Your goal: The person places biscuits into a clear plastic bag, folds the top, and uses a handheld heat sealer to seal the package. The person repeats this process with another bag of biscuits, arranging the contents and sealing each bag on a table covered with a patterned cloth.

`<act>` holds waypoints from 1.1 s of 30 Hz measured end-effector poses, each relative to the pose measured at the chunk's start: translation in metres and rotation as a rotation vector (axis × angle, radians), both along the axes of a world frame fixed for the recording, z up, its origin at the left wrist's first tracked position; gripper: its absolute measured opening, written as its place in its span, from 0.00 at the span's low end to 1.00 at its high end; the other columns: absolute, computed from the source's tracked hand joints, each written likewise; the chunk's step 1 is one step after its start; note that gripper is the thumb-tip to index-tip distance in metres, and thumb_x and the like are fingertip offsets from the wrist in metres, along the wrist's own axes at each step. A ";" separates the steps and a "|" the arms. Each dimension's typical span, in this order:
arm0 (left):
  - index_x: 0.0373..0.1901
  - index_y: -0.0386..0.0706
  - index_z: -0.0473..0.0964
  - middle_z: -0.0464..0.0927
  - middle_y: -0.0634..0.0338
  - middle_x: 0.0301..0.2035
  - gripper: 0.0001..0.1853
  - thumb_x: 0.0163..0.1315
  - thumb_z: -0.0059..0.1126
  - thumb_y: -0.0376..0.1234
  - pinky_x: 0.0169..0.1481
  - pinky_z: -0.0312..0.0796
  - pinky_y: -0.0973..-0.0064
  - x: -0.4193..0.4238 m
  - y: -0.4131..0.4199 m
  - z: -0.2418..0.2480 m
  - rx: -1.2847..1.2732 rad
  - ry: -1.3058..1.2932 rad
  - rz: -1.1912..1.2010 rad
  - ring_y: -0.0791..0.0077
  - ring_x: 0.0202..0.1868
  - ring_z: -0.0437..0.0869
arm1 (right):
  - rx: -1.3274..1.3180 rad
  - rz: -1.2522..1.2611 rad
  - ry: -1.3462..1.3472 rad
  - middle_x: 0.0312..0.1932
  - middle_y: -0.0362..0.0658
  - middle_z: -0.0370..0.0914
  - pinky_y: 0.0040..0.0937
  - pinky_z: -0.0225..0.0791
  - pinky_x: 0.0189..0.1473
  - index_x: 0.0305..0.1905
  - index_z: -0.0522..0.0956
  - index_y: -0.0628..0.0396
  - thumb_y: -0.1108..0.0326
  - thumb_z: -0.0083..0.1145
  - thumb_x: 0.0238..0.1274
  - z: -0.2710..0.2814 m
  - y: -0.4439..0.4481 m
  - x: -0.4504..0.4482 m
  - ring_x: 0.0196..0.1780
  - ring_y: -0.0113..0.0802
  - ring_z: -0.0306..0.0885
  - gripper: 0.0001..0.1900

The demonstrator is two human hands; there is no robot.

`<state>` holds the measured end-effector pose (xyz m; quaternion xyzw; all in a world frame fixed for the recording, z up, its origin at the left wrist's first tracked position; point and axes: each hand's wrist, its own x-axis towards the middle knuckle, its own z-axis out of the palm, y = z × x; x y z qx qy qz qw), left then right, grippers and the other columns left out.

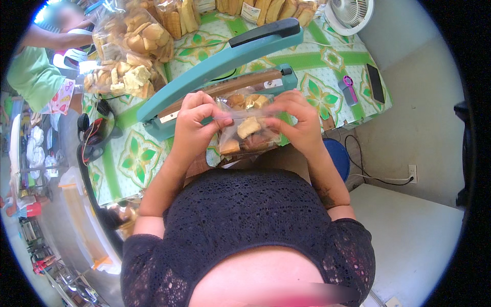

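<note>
Between my two hands is a clear plastic bag [249,128] with several pieces of toasted bread inside. My left hand [201,119] pinches the left side of the bag's mouth between thumb and forefinger. On the other side, my right hand [295,117] grips the right end of the mouth, its fingers slightly blurred. The bag lies at the near side of a teal impulse heat sealer [168,126]. The sealer's long arm [207,67] with a black handle [264,32] is raised above its wooden-topped base [238,84].
Large clear bags of bread pieces [134,76] stand at the back left, with bagged bread sticks [268,11] behind. A fan [349,15], a phone [375,83], a small purple-and-grey device [349,91] and headphones [101,126] rest on the patterned tablecloth [140,157]. Another person [36,76] stands far left.
</note>
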<state>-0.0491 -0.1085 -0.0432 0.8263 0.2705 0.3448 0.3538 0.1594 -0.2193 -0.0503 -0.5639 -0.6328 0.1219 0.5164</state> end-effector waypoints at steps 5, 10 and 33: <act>0.21 0.42 0.76 0.75 0.62 0.30 0.07 0.42 0.67 0.27 0.48 0.63 0.68 0.003 -0.009 0.013 0.190 -0.080 -0.039 0.65 0.42 0.77 | 0.008 -0.076 -0.171 0.28 0.39 0.77 0.47 0.50 0.66 0.28 0.82 0.54 0.73 0.64 0.42 0.021 -0.008 0.001 0.38 0.33 0.77 0.04; 0.24 0.44 0.73 0.79 0.65 0.35 0.05 0.50 0.59 0.25 0.57 0.59 0.55 -0.005 -0.024 0.030 0.418 -0.055 -0.046 0.64 0.49 0.80 | 0.082 -0.074 -0.219 0.30 0.36 0.78 0.55 0.48 0.65 0.28 0.82 0.50 0.73 0.64 0.43 0.037 -0.023 0.000 0.40 0.33 0.78 0.05; 0.31 0.35 0.75 0.78 0.60 0.27 0.09 0.59 0.58 0.33 0.37 0.69 0.78 0.060 0.058 -0.062 -0.452 0.080 0.085 0.77 0.30 0.75 | -0.712 0.028 0.364 0.23 0.43 0.79 0.27 0.68 0.28 0.31 0.82 0.63 0.75 0.60 0.45 -0.018 0.125 0.067 0.25 0.29 0.74 0.06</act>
